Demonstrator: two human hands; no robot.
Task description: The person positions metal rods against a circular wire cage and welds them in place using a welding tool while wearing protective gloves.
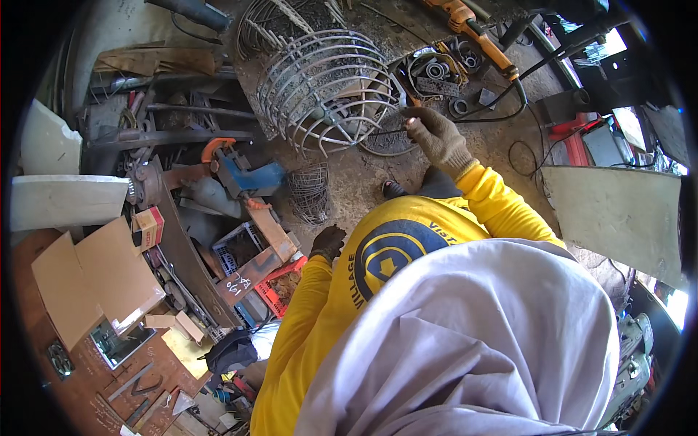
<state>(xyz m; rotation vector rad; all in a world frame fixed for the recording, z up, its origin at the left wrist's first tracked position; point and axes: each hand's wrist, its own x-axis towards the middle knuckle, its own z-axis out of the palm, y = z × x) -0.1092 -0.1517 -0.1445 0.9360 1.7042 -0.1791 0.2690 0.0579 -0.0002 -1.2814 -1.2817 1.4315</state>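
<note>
A domed cage of bent metal rods (327,87) sits ahead of me, its curved bars joined by cross ribs. My right hand (440,142), in a brown knit glove, is raised beside the cage's near right edge. Its fingers are curled together, with a small pale tip showing at their end. A thin dark rod (385,132) runs between the fingers and the cage; whether I hold it is unclear. My left hand (329,243), in a dark glove, hangs low at my side near a small wire basket (310,192). Its fingers are in shade and partly hidden.
An orange power tool (476,36) with a dark cable lies at the far right, near a container of metal rings (436,70). At left are a blue-and-orange clamp-like tool (251,178), a red crate (280,287) and an opened cardboard box (91,280). A pale panel (614,214) stands at right.
</note>
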